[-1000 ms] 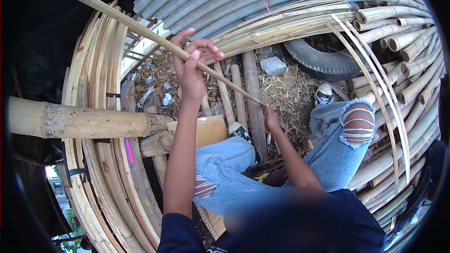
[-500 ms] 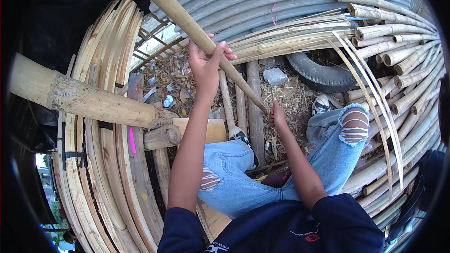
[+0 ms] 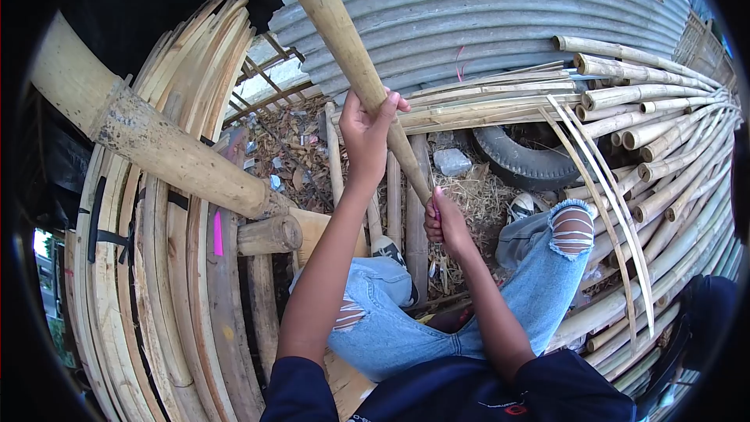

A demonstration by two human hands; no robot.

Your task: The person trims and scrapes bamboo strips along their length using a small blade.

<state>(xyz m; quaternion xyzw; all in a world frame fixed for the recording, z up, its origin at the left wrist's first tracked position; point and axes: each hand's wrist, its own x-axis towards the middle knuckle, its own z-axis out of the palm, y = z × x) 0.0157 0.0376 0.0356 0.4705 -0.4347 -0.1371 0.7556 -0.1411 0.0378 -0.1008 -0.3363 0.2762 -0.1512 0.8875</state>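
A long bamboo pole point(image 3: 332, 19) slants from the top of the view down toward my right hand. My left hand point(image 3: 366, 137) is closed around its middle, thumb lying along the near side. My right hand point(image 3: 447, 225) is a fist around the handle of a knife point(image 3: 431, 184). Its thin blade shows almost edge-on, close against the pole's lower end; whether it touches cannot be made out. The handle is mostly hidden by my fingers.
A thick bamboo post point(image 3: 180, 152) juts in from the left beside upright bamboo strips point(image 3: 168, 266). Stacked bamboo poles point(image 3: 664, 148) lie at the right, near an old tire point(image 3: 523, 164). Corrugated sheeting point(image 3: 484, 16) stands behind. Two thin strips point(image 3: 617, 219) arch by my knee.
My right hand has moved up and left, bringing the knife to the pole's lower end. The pole is steeper, and the view has shifted a little.
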